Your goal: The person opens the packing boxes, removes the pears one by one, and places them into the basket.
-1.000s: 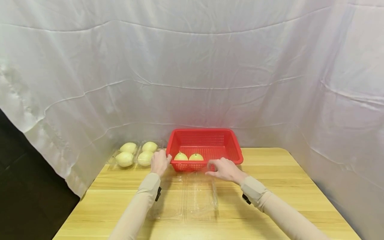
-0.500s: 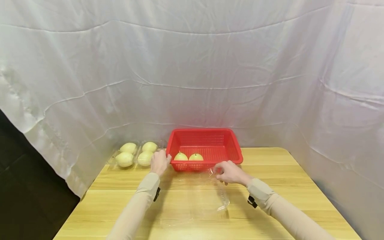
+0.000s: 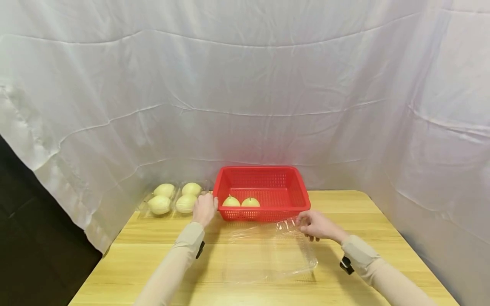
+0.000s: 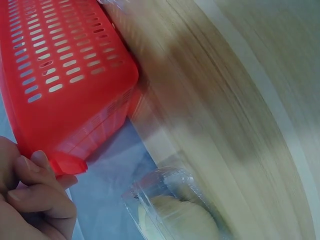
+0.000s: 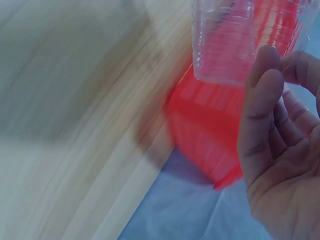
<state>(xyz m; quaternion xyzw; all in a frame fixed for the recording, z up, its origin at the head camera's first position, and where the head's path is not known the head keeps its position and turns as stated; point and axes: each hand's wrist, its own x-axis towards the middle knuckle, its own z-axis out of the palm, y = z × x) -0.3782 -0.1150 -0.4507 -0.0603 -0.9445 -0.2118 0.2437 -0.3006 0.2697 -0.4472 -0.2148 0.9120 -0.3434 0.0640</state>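
Observation:
My left hand [image 3: 205, 210] grips the front left corner of a red plastic basket [image 3: 281, 215]; in the left wrist view, thumb and fingers [image 4: 45, 197] pinch its rim. Two pale yellow pears, one at left [image 3: 231, 201] and one at right [image 3: 250, 202], sit inside against the front wall. With thumb and forefinger my right hand [image 3: 319, 225] pinches the edge of a clear plastic clamshell box [image 3: 311, 260]. No fruit shows in that box, which hangs tilted before the basket with its right side raised. Its far outline is faint in the head view.
Left of the basket, clear boxes hold several pears [image 3: 159, 204]; one boxed pear [image 4: 182, 222] shows close to my left hand. The wooden table [image 3: 367, 225] ends at a rounded right corner. White cloth [image 3: 260, 102] hangs behind and at both sides.
My right hand has moved to the right, drawing the clear box with it and lifting its right side. The left hand, basket and pears have kept their places.

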